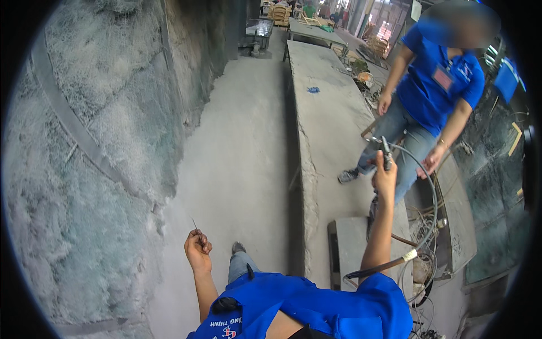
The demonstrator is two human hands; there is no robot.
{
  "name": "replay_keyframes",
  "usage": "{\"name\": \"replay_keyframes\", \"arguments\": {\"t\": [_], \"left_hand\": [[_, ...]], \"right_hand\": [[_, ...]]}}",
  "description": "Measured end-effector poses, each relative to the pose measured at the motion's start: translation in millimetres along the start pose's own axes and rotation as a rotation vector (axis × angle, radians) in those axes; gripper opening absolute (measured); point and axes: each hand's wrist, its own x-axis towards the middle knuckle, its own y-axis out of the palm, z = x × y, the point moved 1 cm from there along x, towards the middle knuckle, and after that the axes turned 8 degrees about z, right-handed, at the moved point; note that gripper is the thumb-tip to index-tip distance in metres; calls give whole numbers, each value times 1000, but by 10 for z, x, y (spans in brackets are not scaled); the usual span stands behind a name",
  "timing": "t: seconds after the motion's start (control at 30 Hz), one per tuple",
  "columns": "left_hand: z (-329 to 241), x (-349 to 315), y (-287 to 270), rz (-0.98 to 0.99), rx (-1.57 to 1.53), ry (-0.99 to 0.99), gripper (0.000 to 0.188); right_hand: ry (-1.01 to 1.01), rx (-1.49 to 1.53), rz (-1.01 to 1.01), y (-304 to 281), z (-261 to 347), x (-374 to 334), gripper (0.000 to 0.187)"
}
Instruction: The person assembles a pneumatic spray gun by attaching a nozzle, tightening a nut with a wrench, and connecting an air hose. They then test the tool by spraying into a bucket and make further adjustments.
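Observation:
My right hand [385, 176] is raised over the right side of the long bench [333, 113], its fingers closed round a dark metal spray gun [387, 152]. From the gun a grey hose [435, 195] loops out to the right and comes back under my right forearm, with a pale wrapped joint [410, 255] along it. My left hand [198, 244] is held low over the dusty floor, apart from the bench, and pinches a thin dark rod-like piece [195, 224]. What that thin piece is cannot be made out.
A person in a blue shirt [443, 85] stands just beyond my right hand. A fuzzy, dust-coated wall [107, 113] rises on the left. Tangled hoses and cables [426, 231] lie at the right, beside a grey box [347, 243]. A blue scrap [313, 90] lies on the bench.

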Motion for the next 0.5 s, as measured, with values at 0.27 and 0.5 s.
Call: {"name": "replay_keyframes", "arguments": {"t": [0.27,0.5], "left_hand": [[-591,2114,343,73,124,7,11],[-439,3928,1010,259,303,-141,14]], "right_hand": [[-123,-445,-322,147,7,1101,56],[-34,-1178,-618,-1059,-180,1151,55]]}}
